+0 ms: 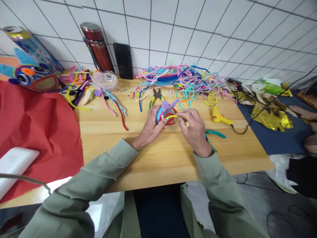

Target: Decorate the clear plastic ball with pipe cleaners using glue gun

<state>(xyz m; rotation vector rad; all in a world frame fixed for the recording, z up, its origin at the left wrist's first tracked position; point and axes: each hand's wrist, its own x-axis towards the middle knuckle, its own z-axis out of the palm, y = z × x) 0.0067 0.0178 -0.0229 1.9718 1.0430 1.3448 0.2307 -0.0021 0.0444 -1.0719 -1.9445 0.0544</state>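
My left hand (151, 127) is closed around a small round craft piece (159, 115) with blue and pink sides, a red pipe cleaner curve and two purple ear-like tips. A yellow pipe cleaner (171, 116) lies across the front of the piece. Its right end is pinched by the thumb and fingers of my right hand (193, 127). Just behind the piece lie pliers (157, 94) with green and yellow handles. Teal-handled pliers (216, 133) rest beside my right wrist, partly hidden by it.
A heap of pipe cleaners (173, 76) lies along the tiled wall. A yellow glue gun (219, 116) with a cord is at right. A red thermos (96, 46), a phone (123, 61) and a can (32, 48) stand at the back. Red cloth (37, 129) covers the left side.
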